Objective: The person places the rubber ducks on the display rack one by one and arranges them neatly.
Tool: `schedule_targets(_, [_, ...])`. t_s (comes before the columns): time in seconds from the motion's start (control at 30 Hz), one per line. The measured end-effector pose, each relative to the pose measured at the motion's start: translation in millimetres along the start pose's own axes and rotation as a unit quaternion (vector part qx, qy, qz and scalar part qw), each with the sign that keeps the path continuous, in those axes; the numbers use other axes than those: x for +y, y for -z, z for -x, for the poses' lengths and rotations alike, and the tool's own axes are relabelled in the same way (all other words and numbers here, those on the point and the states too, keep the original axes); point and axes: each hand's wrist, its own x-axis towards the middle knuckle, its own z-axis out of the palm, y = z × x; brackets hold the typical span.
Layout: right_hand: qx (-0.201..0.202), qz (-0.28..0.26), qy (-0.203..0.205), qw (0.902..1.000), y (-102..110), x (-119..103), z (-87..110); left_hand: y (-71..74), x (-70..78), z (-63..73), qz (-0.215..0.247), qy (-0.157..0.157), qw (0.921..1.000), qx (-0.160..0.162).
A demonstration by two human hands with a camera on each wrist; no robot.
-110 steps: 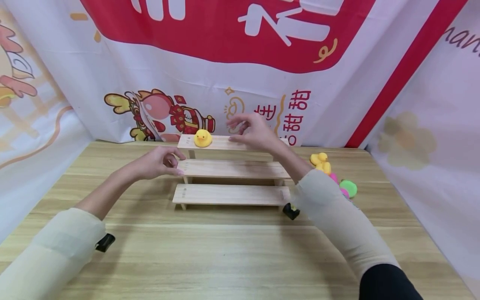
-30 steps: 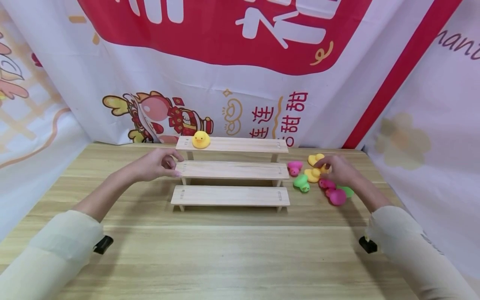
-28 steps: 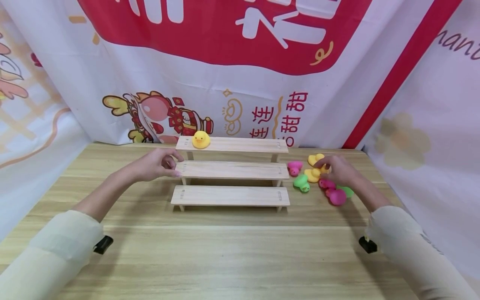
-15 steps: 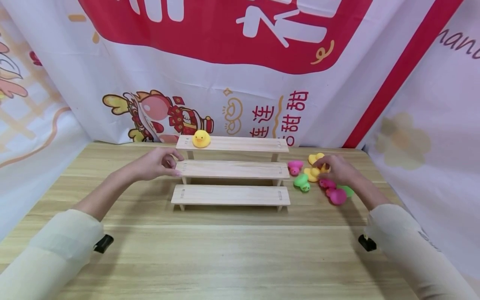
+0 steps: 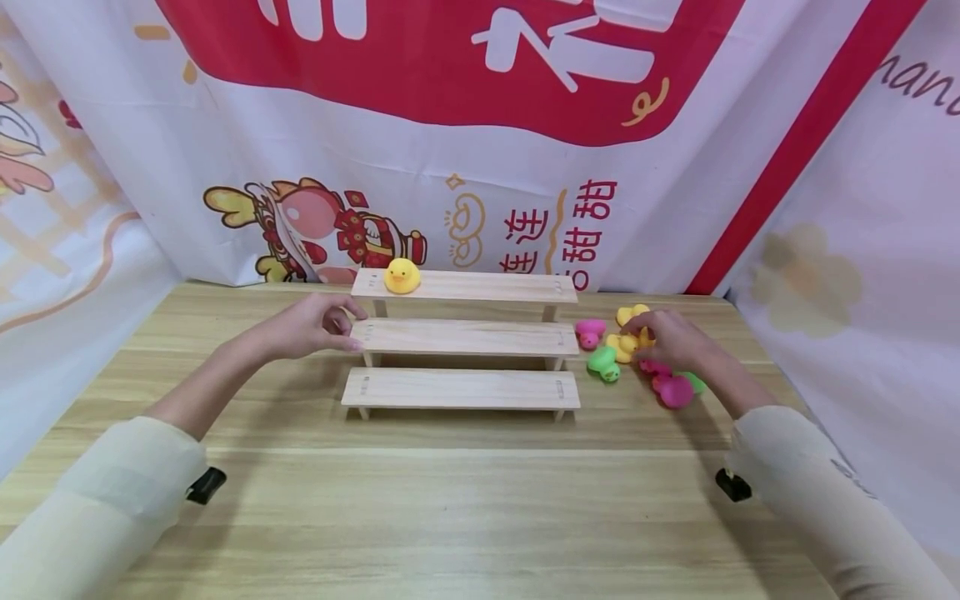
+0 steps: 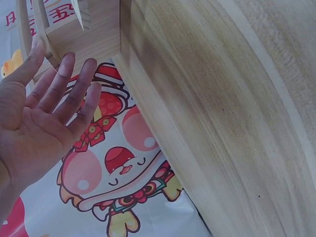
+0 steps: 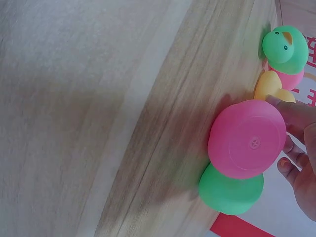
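Observation:
A three-step wooden stand [image 5: 465,336] rests on the table, with a yellow rubber duck [image 5: 402,277] upright near the left end of its top step. At the middle step's left end is my left hand [image 5: 318,327], thumb and index fingertips right at the board; the left wrist view shows its fingers loosely bent, not wrapped round it. My right hand [image 5: 675,340] reaches down into the ducks on the right, thumb and fingers around a yellow rubber duck [image 5: 646,337], mostly hidden by them. A pink duck [image 7: 247,138] covers part of the fingers in the right wrist view.
Between stand and right hand lie a pink duck [image 5: 590,332] and a green duck [image 5: 603,364]. More yellow ducks [image 5: 621,347] and another pink duck [image 5: 674,391] surround the fingers. A printed cloth [image 5: 465,150] hangs close behind the stand.
My right hand has gone from above the top step to the ducks on the right, and stays there over the last second. The left hand keeps its place at the middle step.

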Motion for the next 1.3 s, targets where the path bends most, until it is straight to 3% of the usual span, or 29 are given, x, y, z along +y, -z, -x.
schedule_targets(0.3, [-0.022,-0.005,-0.027,0.9994,2,-3,-0.3,0.2,0.9,0.9,-0.002,0.001,1.0000,0.000])
schedule_targets(0.5, [-0.026,0.002,-0.021,0.9994,1,-2,-2.6,-0.1,0.0,0.7,-0.004,0.003,1.0000,-0.001])
schedule_targets(1.3, [0.057,-0.030,0.000,0.9980,13,-9,0.9,-0.4,-1.1,0.3,0.001,-0.004,1.0000,-0.003])
